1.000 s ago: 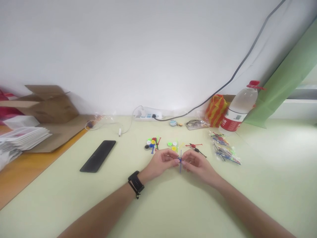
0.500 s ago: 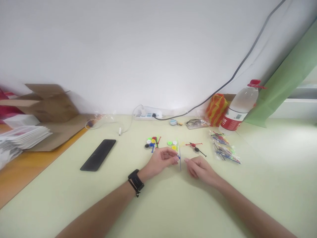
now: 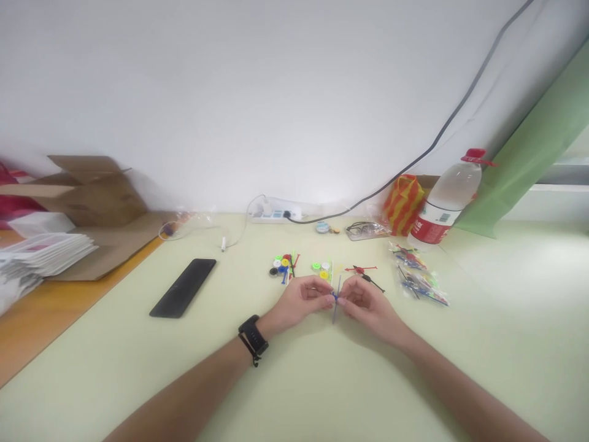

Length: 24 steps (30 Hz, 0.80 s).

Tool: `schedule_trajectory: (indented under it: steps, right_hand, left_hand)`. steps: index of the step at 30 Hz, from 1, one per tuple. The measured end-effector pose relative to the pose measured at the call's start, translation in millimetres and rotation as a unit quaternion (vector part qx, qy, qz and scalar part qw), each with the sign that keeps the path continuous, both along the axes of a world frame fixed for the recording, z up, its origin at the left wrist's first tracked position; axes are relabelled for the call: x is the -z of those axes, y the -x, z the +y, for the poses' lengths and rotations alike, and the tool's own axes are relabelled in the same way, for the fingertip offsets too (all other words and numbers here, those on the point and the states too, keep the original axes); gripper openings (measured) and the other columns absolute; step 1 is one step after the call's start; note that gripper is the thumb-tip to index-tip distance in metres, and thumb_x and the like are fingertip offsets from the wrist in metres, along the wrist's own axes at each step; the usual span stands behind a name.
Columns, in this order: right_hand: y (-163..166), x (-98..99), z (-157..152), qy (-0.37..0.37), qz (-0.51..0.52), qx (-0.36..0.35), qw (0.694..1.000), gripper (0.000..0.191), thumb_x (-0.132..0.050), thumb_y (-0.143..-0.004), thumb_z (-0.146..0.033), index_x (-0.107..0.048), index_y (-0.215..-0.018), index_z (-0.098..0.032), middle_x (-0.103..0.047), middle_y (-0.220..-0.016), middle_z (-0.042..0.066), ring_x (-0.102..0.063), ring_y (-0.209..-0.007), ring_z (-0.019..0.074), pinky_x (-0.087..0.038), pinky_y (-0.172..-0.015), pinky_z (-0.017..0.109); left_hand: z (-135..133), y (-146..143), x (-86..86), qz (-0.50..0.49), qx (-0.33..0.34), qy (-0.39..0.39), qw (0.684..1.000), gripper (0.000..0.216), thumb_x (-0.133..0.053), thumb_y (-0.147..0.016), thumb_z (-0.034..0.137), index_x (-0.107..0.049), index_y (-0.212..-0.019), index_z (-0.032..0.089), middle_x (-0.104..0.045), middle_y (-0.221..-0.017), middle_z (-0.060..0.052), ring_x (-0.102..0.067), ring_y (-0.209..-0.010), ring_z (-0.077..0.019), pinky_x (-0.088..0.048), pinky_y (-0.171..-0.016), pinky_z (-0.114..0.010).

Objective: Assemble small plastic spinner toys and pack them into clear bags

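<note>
A thin blue plastic stick piece (image 3: 339, 285) stands between my hands over the table, its small hub at the fingertips. My left hand (image 3: 301, 302), with a black watch (image 3: 253, 336) on the wrist, pinches the hub from the left. From the right, the thumb and index finger of my right hand (image 3: 372, 309) close on the same hub. Beyond the left hand lie several coloured discs (image 3: 282, 264) with thin sticks. Green, white and yellow discs (image 3: 324, 274) sit just behind the fingers. Past the right hand rest a red stick piece (image 3: 361, 269) and a black one (image 3: 375, 283).
A black phone (image 3: 183, 288) lies at the left. Bagged plastic pieces (image 3: 421, 279) and a large bottle (image 3: 444, 202) stand at the right. By the wall is a power strip (image 3: 276, 212). An open cardboard box (image 3: 96, 196) is at far left.
My right hand has moved left and up to meet the blue stick piece, and its fingers now close on it. The stick has tilted slightly; my left hand keeps its pinch.
</note>
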State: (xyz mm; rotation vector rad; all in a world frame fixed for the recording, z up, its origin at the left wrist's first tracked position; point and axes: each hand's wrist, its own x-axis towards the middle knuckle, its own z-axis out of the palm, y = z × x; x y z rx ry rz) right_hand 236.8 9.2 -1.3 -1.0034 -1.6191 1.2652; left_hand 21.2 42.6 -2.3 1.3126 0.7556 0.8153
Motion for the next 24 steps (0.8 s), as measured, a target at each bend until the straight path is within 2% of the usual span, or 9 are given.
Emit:
schedule_trajectory:
  steps: [5, 8, 13, 18, 19, 21, 22, 23, 24]
  right_hand:
    - [-0.5, 3.4, 1.3, -0.003, -0.005, -0.008, 1.0, 0.026, -0.066, -0.095, -0.048, -0.059, -0.101, -0.024, -0.066, -0.094, 0.004, -0.061, -0.074, 0.0174, -0.05, -0.064, 0.03]
    - [-2.1, 3.9, -0.6, -0.039, -0.025, 0.013, 0.999, 0.029, -0.062, -0.098, -0.044, -0.055, -0.121, -0.027, -0.066, -0.093, 0.003, -0.061, -0.073, 0.0172, -0.05, -0.065, 0.031]
    - [-2.1, 6.0, -5.0, -0.106, -0.076, 0.036, 0.991, 0.066, -0.056, -0.101, -0.039, -0.023, -0.158, -0.036, -0.062, -0.102, 0.003, -0.059, -0.069, 0.0157, -0.054, -0.067, 0.033]
    - [-0.7, 14.0, -5.5, -0.159, -0.065, 0.086, 0.981, 0.091, -0.056, -0.101, -0.039, 0.012, -0.161, -0.04, -0.054, -0.124, 0.007, -0.06, -0.072, 0.0155, -0.056, -0.07, 0.035]
    - [-1.3, 14.3, -5.0, -0.165, -0.06, 0.097, 0.98, 0.088, -0.056, -0.1, -0.04, 0.008, -0.161, -0.039, -0.054, -0.126, 0.008, -0.061, -0.073, 0.0158, -0.056, -0.07, 0.035]
    - [-3.4, 12.1, -3.8, -0.158, -0.062, 0.092, 0.981, 0.059, -0.056, -0.1, -0.044, -0.031, -0.153, -0.034, -0.059, -0.116, 0.006, -0.06, -0.074, 0.0169, -0.053, -0.069, 0.034]
    - [-4.5, 9.9, -3.1, -0.136, -0.072, 0.07, 0.986, 0.036, -0.053, -0.102, -0.046, -0.055, -0.133, -0.028, -0.061, -0.103, 0.005, -0.058, -0.071, 0.0171, -0.051, -0.067, 0.033]
    - [-5.6, 7.1, -2.4, -0.105, -0.083, 0.041, 0.99, 0.03, -0.048, -0.103, -0.048, -0.066, -0.102, -0.024, -0.06, -0.087, 0.003, -0.055, -0.066, 0.0168, -0.048, -0.065, 0.033]
    - [-6.3, 4.2, -1.7, -0.071, -0.091, 0.013, 0.993, 0.045, -0.044, -0.105, -0.05, -0.061, -0.075, -0.022, -0.054, -0.071, 0.001, -0.05, -0.061, 0.0163, -0.044, -0.063, 0.033]
  left_hand:
    - [0.4, -0.2, 1.3, -0.005, 0.004, -0.002, 1.0, 0.036, -0.086, -0.079, 0.038, -0.072, -0.101, 0.013, -0.076, -0.096, -0.01, -0.073, -0.09, -0.0213, -0.06, -0.086, -0.037]
    - [0.8, -0.2, 1.5, -0.004, -0.005, -0.002, 1.0, 0.036, -0.085, -0.079, 0.039, -0.072, -0.101, 0.014, -0.075, -0.091, -0.008, -0.074, -0.086, -0.0204, -0.06, -0.085, -0.037]
    - [1.5, -0.9, -0.5, -0.001, -0.021, 0.0, 1.0, 0.038, -0.086, -0.079, 0.041, -0.072, -0.1, 0.013, -0.075, -0.086, -0.007, -0.074, -0.08, -0.0193, -0.061, -0.083, -0.036]
    - [1.4, -1.6, -3.2, -0.012, -0.029, 0.012, 0.999, 0.04, -0.088, -0.075, 0.042, -0.074, -0.097, 0.012, -0.076, -0.087, -0.008, -0.074, -0.079, -0.0189, -0.061, -0.082, -0.036]
    - [1.4, -1.6, -3.4, -0.012, -0.03, 0.013, 0.999, 0.04, -0.088, -0.075, 0.042, -0.074, -0.097, 0.012, -0.076, -0.087, -0.008, -0.074, -0.078, -0.0187, -0.061, -0.082, -0.035]
    - [1.5, -1.3, -3.4, -0.01, -0.028, 0.014, 0.999, 0.04, -0.089, -0.075, 0.042, -0.074, -0.097, 0.012, -0.076, -0.087, -0.008, -0.074, -0.078, -0.0185, -0.061, -0.082, -0.035]
    - [1.6, -1.2, -3.3, -0.009, -0.028, 0.015, 0.999, 0.04, -0.088, -0.075, 0.042, -0.074, -0.097, 0.013, -0.076, -0.087, -0.008, -0.074, -0.078, -0.0186, -0.061, -0.081, -0.034]
    - [1.6, -1.1, -3.2, -0.008, -0.027, 0.014, 0.999, 0.04, -0.088, -0.075, 0.043, -0.074, -0.097, 0.013, -0.077, -0.087, -0.008, -0.074, -0.078, -0.0187, -0.061, -0.081, -0.034]
    - [1.5, -1.0, -3.2, -0.007, -0.028, 0.013, 1.0, 0.04, -0.088, -0.075, 0.044, -0.074, -0.097, 0.013, -0.077, -0.087, -0.008, -0.075, -0.078, -0.0189, -0.061, -0.081, -0.034]
